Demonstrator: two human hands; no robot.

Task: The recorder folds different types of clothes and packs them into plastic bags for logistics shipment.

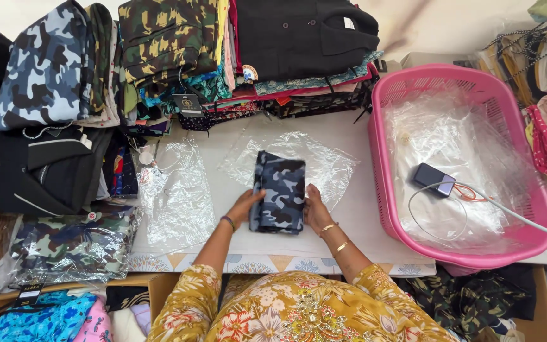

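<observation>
A folded blue-grey camouflage garment (278, 191) lies on the white table (362, 240) in front of me, its far end resting on a clear plastic bag (324, 161). My left hand (243, 208) presses against its left edge and my right hand (316, 209) against its right edge, so both hands grip it from the sides. Bangles sit on both wrists. A second clear plastic bag (175, 193) lies flat just left of my left hand.
Stacks of folded clothes (178, 50) line the back and left. A bagged green camouflage garment (71, 247) lies at the near left. A pink plastic basket (457, 79) at the right holds clear bags, a small dark device (433, 178) and a white cable.
</observation>
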